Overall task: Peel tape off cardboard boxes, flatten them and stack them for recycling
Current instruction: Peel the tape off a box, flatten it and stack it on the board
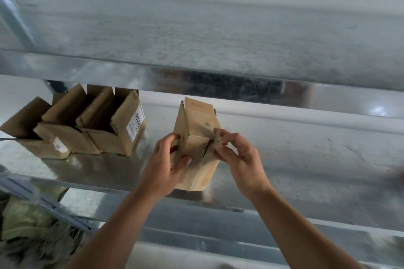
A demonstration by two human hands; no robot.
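Shelf (284, 148), galvanised metal, with a second shelf (196, 39) above it.

Containers: three open boxes in a row at the left of the shelf, touching side to side.
- Left one (28, 129): flaps up, inside in shadow.
- Middle one (65, 124): the same, with a small white label low on its front.
- Right one (115, 124): a printed label (136, 123) on its right side.
- I can't tell what is inside any of them.

Task box (196, 137): small, brown, closed. It sits at the shelf's front edge, well apart from the row, between my two hands. Its long axis runs near-to-far and leans away from me. The far end points up toward the upper shelf, and its flaps there come to a peak. The near end is low at the shelf lip. I can't tell whether it rests on the shelf or is held just above it.

Left hand (166, 159): gripping the box's left side, fingers curled round the edge, thumb flat on the near face.

Right hand (238, 159): fingertips pinching a brown strip (218, 143) at the box's right edge. I can't tell whether it is tape or a flap.

Lower left is blurred clutter.
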